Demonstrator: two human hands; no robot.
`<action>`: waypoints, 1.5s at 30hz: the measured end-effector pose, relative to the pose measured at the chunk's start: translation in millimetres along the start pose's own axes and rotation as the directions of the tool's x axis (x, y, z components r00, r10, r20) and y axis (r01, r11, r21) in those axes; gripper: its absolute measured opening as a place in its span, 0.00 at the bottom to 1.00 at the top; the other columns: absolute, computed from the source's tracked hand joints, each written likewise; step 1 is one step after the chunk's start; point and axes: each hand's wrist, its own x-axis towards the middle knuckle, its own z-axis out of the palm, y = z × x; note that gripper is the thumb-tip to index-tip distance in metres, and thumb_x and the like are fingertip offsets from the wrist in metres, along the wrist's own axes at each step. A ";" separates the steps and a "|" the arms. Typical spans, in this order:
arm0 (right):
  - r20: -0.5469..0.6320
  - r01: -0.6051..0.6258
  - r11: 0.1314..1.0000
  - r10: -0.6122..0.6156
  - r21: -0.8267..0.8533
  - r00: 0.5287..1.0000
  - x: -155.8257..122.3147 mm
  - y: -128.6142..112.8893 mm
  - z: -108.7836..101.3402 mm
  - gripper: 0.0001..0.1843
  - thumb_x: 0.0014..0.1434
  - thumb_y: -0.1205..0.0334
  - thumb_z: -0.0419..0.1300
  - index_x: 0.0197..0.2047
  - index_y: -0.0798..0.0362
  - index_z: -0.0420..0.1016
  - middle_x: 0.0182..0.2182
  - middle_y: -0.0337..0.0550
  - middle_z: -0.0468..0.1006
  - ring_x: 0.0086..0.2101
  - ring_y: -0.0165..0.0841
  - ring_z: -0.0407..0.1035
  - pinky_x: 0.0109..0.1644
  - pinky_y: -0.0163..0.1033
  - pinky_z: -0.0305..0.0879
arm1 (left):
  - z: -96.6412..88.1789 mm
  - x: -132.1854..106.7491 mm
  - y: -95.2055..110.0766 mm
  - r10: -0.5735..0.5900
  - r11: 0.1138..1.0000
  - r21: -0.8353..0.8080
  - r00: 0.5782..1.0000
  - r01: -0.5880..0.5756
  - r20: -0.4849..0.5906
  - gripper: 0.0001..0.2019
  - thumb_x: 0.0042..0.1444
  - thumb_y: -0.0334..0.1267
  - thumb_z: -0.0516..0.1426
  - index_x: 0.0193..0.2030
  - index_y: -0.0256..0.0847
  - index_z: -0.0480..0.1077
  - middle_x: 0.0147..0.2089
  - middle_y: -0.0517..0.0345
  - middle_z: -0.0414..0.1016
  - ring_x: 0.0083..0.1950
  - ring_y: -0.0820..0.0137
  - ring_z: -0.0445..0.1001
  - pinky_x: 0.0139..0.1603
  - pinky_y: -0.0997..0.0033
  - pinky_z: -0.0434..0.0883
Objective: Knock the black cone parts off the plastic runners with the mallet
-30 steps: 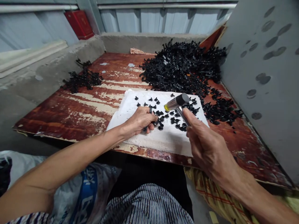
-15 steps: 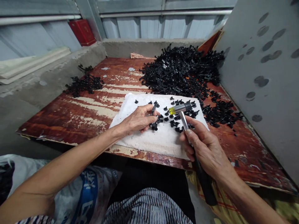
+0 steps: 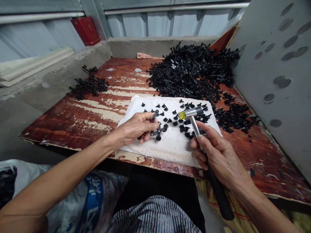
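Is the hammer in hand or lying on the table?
In hand: the right hand grips the hammer, its black handle sticking out beneath the hand.

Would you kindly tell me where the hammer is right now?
In the head view, the hammer is right of centre, held in the right hand, its yellow tip over the white pad, near the small black parts.

The hammer point(image 3: 194, 125) has a shiny metal neck, a see-through, plastic-looking yellow tip point(image 3: 182, 115) and a matt black grip point(image 3: 221, 197). The black parts point(image 3: 191, 71) heaped far right look like glossy plastic. The white pad point(image 3: 175, 149) is matt, the wooden table point(image 3: 60, 129) flaking. The far wall point(image 3: 155, 24) is ridged metal, the left ledge point(image 3: 55, 77) rough cement.
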 end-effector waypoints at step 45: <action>0.031 -0.025 0.999 0.024 0.031 0.999 2.6 2.3 -5.0 0.30 0.56 0.50 0.61 0.60 0.47 0.62 0.24 0.31 0.66 0.16 0.23 0.51 0.12 0.26 0.50 | 5.3 13.3 -8.8 -0.114 0.978 0.187 0.985 0.089 0.132 0.16 0.62 0.40 0.53 0.23 0.38 0.63 0.18 0.61 0.65 0.12 0.84 0.49 0.13 0.80 0.42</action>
